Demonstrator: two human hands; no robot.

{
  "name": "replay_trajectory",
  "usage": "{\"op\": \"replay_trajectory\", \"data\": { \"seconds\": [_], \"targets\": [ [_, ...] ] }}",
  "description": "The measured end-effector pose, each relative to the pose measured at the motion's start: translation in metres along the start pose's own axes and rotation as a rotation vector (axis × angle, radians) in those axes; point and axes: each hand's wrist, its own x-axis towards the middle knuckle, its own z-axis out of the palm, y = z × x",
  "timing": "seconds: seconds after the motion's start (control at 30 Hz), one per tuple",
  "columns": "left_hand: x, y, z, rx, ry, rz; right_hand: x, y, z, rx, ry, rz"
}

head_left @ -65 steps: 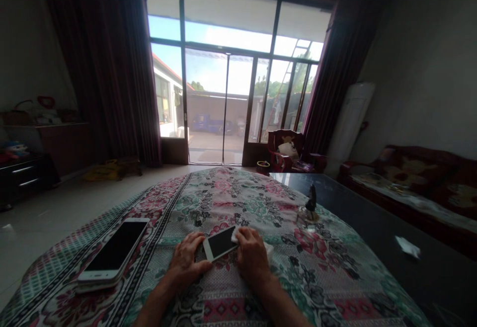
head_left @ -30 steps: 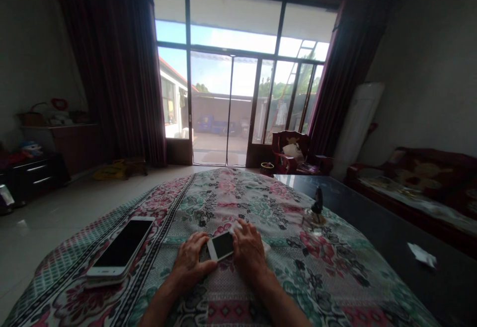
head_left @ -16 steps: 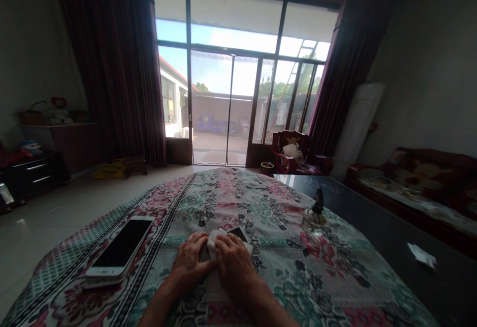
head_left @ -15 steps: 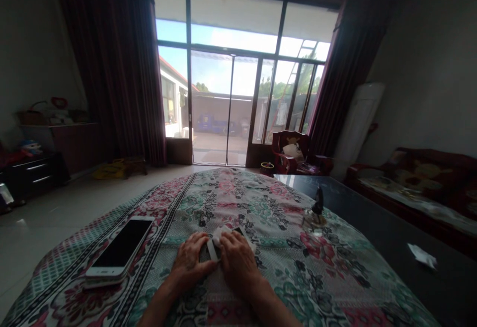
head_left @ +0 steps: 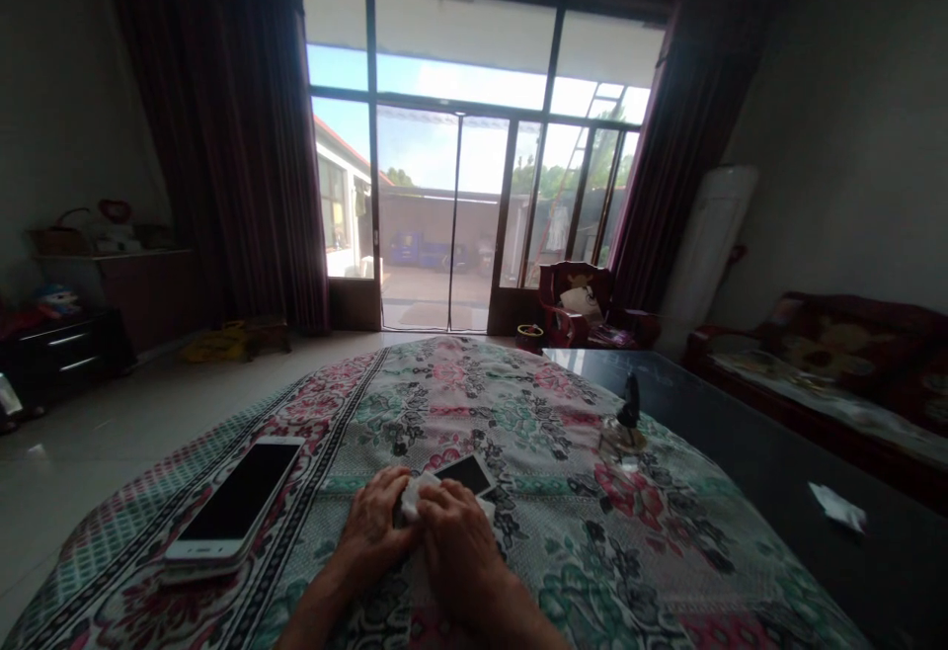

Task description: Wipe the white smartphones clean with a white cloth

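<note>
My right hand (head_left: 455, 529) is closed on a crumpled white tissue (head_left: 412, 498) in front of me on the flowered cloth (head_left: 518, 413). Beside it, my left hand (head_left: 376, 515) rests with its fingers bent near the tissue's left side; its thumb reaches toward my right hand. Whether its fingertips grip anything is hidden. A small white-framed device with a dark screen (head_left: 468, 474) lies just beyond my right hand, its lower part covered by the fingers. To the left, a white phone with a black screen (head_left: 237, 502) lies on top of another flat object.
A small dark figure on a clear base (head_left: 628, 418) stands at the cloth's right side. A dark table (head_left: 748, 433) beyond it bears a white packet (head_left: 836, 509). Wooden seats (head_left: 851, 344) stand at the right; glass doors are ahead.
My right hand has moved slightly left with the tissue. More of the dark-screened device shows beyond it. The white strip between my hands is now hidden.
</note>
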Motion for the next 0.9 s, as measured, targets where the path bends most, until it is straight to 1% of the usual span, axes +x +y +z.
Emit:
{"op": "replay_trajectory", "data": {
  "seconds": [0.07,0.13,0.23,0.27,0.33,0.47,0.53,0.6,0.7,0.8,0.83,0.9],
  "targets": [
    [0.001,0.002,-0.003,-0.009,-0.032,0.0,0.002,0.01,-0.007,-0.009,0.037,0.069],
    [0.001,0.005,-0.008,-0.013,-0.067,-0.005,0.003,0.028,-0.015,-0.039,0.105,0.177],
    [0.002,0.008,-0.012,-0.012,-0.081,-0.016,0.001,0.049,-0.022,-0.088,0.163,0.3],
    [0.001,0.008,-0.012,-0.012,-0.079,-0.018,0.0,0.05,-0.022,-0.095,0.167,0.312],
    [0.001,0.006,-0.009,-0.013,-0.072,-0.014,-0.004,0.044,-0.018,-0.09,0.16,0.279],
    [-0.001,0.0,-0.002,-0.02,-0.018,0.014,-0.01,0.013,-0.005,-0.017,0.08,0.07],
    [-0.001,-0.002,-0.001,-0.023,0.005,0.028,-0.01,0.004,-0.003,0.002,0.051,0.022],
    [-0.001,-0.002,-0.002,-0.022,-0.012,0.028,-0.008,0.007,-0.007,-0.015,0.057,0.053],
    [0.001,0.002,-0.007,-0.007,-0.072,0.012,-0.004,0.03,-0.019,-0.092,0.108,0.198],
    [0.001,0.006,-0.012,0.002,-0.094,0.004,-0.003,0.05,-0.029,-0.16,0.14,0.322],
    [0.001,0.007,-0.012,0.003,-0.097,0.004,-0.003,0.052,-0.029,-0.168,0.144,0.331],
    [0.0,0.007,-0.013,0.012,-0.103,0.003,-0.005,0.047,-0.025,-0.154,0.142,0.293]
  ]
}}
